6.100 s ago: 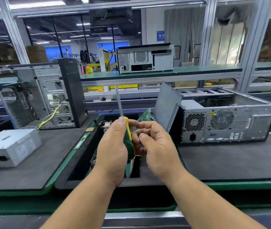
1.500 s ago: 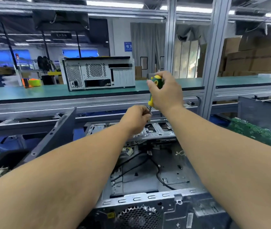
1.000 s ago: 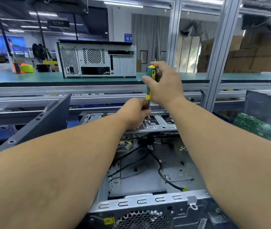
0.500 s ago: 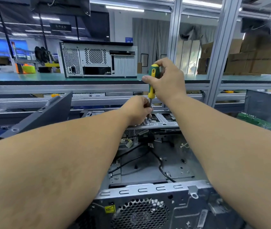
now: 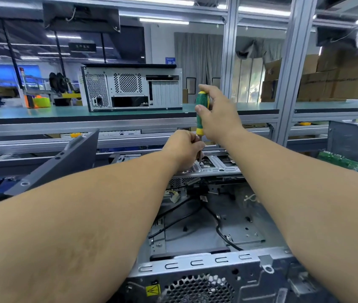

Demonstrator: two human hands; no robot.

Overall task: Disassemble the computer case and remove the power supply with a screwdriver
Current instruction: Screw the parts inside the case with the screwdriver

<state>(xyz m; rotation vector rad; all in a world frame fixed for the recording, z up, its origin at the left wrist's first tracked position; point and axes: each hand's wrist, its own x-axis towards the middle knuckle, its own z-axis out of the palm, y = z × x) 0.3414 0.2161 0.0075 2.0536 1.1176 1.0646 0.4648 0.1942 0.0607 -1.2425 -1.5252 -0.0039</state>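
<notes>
At the far left a flat grey metal side panel (image 5: 64, 162) leans tilted beside the work. Behind it, on the long teal-topped shelf (image 5: 42, 114) of the aluminium-framed workbench, a second silver computer case with a black top (image 5: 132, 88) stands with its perforated back facing the camera. A blue wall sign behind it carries characters too small to read.

In the middle, the open grey steel computer case (image 5: 206, 232) lies with its interior up, black cables (image 5: 224, 235) crossing its floor; a yellow triangular warning sticker (image 5: 153, 290) sits beside the rear fan grille. The left hand (image 5: 184, 149) is curled around the lower shaft of the green-and-yellow-handled screwdriver (image 5: 201, 112), steadying its tip on the silver drive bracket (image 5: 215, 166) at the case's far end. The right hand (image 5: 219, 114) grips the handle from above, the tool standing nearly upright.

At the right, a green circuit board (image 5: 348, 164) lies beside the case, and brown cardboard boxes (image 5: 337, 79) are stacked behind the frame.
</notes>
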